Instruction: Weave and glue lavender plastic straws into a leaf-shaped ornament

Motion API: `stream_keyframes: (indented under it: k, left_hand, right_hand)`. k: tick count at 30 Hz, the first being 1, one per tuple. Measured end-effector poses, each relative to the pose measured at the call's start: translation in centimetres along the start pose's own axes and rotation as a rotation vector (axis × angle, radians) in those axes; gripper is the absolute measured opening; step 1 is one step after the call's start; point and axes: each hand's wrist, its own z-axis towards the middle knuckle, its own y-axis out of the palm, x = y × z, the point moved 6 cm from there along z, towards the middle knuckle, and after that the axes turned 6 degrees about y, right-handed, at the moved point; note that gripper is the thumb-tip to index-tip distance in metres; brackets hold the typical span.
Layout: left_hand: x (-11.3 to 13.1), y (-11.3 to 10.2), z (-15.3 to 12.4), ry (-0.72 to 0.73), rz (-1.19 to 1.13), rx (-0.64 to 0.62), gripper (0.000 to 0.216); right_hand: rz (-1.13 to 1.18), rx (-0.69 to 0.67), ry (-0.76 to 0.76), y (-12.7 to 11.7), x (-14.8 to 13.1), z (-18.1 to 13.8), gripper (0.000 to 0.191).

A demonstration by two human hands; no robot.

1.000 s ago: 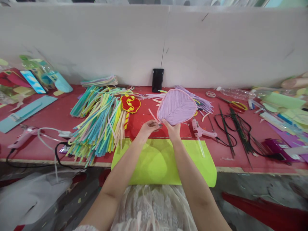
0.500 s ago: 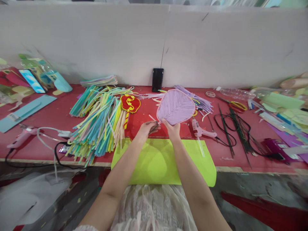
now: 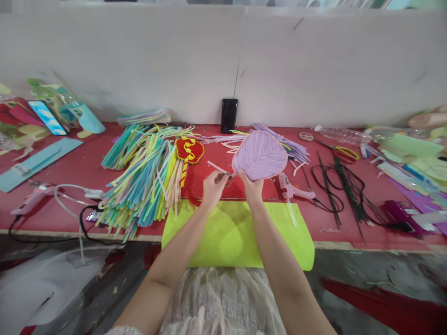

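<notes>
A lilac leaf-shaped fan of fuzzy pipe-cleaner strands with a pink rim is held up over the red board. Its lower edge is gripped by my right hand, thumb lying on the front face. Just left of it, at the fan's narrow end, the fingers of my left hand are pinched together on a thin pink pipe cleaner, whose free end sticks out up and to the left. The exact spot where strand and fan meet is hidden by the fingertips.
A big heap of coloured pipe cleaners and a red-and-yellow fan lie left. A pink glue gun, scissors and green wire stems lie right. A phone leans on the wall; a yellow-green sheet overhangs the front edge.
The lilac fan has shifted slightly right with my right hand. My left hand's fingers have curled in closer, and more of the pink strand shows above them.
</notes>
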Motion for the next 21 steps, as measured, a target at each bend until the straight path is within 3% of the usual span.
stream_keyframes:
  k: [7,15,21]
  left_hand:
    - [0.5,0.6,-0.2,0.069,0.025,-0.102,0.016]
    - [-1.2,0.4,0.7,-0.152,-0.256,-0.174,0.03]
    - [-1.9,-0.1,1.0,-0.174,-0.176,-0.128,0.036]
  right_hand:
    - [0.017,0.037,0.013,-0.4,-0.2,0.3,0.046]
    - [-0.062,0.009,0.026,-0.4,-0.7,0.0,0.045]
    - [-0.069,-0.012,-0.037,-0.2,-0.3,0.2,0.049]
